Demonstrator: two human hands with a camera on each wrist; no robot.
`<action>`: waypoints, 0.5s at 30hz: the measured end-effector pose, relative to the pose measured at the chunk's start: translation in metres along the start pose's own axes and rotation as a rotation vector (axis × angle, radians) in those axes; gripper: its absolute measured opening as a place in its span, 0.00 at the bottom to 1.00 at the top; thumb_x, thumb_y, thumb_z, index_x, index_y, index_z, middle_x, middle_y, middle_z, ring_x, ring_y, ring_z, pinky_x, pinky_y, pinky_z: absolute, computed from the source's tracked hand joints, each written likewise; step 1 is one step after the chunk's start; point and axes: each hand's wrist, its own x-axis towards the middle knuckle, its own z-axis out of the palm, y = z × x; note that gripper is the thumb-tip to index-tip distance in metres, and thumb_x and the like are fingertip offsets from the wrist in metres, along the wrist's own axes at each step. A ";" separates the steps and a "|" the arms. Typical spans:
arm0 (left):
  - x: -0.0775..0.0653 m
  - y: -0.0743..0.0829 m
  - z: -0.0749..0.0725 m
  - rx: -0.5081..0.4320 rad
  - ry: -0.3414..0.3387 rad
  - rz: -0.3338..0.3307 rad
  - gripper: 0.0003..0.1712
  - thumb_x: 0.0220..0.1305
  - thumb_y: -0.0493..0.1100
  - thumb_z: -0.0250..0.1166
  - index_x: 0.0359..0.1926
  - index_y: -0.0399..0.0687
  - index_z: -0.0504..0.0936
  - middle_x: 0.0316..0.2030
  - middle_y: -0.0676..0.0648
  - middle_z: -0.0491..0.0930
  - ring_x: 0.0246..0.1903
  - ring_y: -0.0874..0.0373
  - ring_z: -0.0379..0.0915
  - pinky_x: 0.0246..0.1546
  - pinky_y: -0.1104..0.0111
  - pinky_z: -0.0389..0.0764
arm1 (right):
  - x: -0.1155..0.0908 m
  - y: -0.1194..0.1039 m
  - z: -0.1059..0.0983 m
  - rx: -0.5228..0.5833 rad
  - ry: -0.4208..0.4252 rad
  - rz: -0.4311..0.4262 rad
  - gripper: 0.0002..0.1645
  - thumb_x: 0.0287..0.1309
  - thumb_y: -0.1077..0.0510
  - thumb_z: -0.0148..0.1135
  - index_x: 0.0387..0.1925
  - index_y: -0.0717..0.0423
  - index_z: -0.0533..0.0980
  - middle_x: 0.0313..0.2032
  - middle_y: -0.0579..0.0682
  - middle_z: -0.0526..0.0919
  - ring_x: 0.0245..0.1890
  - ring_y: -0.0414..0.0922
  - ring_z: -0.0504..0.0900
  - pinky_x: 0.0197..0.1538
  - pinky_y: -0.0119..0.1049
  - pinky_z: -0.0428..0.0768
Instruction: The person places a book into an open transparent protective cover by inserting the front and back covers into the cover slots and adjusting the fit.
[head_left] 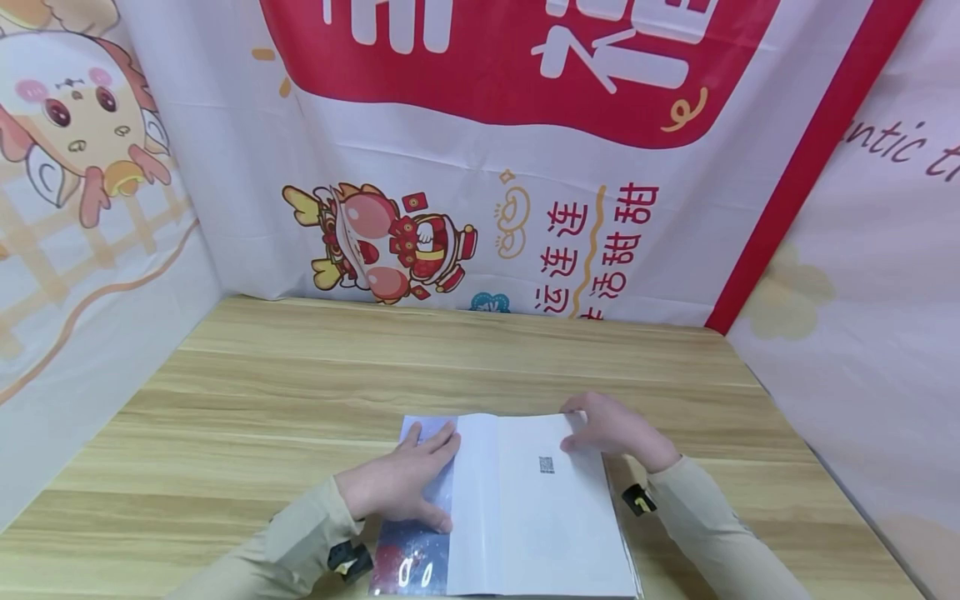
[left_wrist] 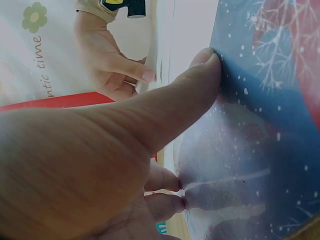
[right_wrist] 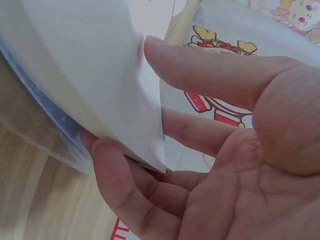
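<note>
Woodgrain table (head_left: 247, 400), walls (head_left: 435, 150) seemingly cloth; right grip (head_left: 618, 429) holds book (head_left: 555, 533), left grip (head_left: 397, 483) spread.

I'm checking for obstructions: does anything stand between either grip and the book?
Nothing visible does: the right grip holds the open book's upper right corner, and the left grip rests directly on its patterned side.

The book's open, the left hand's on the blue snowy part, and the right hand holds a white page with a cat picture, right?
Not a cat picture: in the head view, the white page that the right hand holds has a small square code.
</note>
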 end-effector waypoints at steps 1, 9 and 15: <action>0.000 0.000 0.000 0.003 0.001 0.001 0.63 0.45 0.63 0.70 0.72 0.36 0.50 0.72 0.36 0.41 0.65 0.25 0.31 0.63 0.43 0.46 | 0.000 0.000 0.000 0.000 0.000 -0.002 0.26 0.46 0.54 0.73 0.49 0.57 0.78 0.48 0.52 0.79 0.50 0.52 0.75 0.51 0.51 0.73; 0.000 0.001 0.001 0.007 0.001 0.000 0.63 0.45 0.64 0.70 0.72 0.36 0.50 0.72 0.37 0.41 0.65 0.25 0.31 0.63 0.43 0.46 | 0.000 0.001 -0.001 -0.005 0.014 -0.017 0.28 0.45 0.55 0.73 0.49 0.61 0.77 0.45 0.53 0.80 0.46 0.51 0.77 0.50 0.48 0.75; 0.000 0.001 0.001 0.004 0.010 0.009 0.63 0.44 0.64 0.70 0.72 0.36 0.51 0.72 0.36 0.41 0.65 0.25 0.32 0.62 0.43 0.47 | 0.001 0.002 -0.002 -0.003 0.017 0.006 0.28 0.44 0.53 0.74 0.46 0.62 0.77 0.39 0.51 0.80 0.37 0.47 0.77 0.42 0.43 0.77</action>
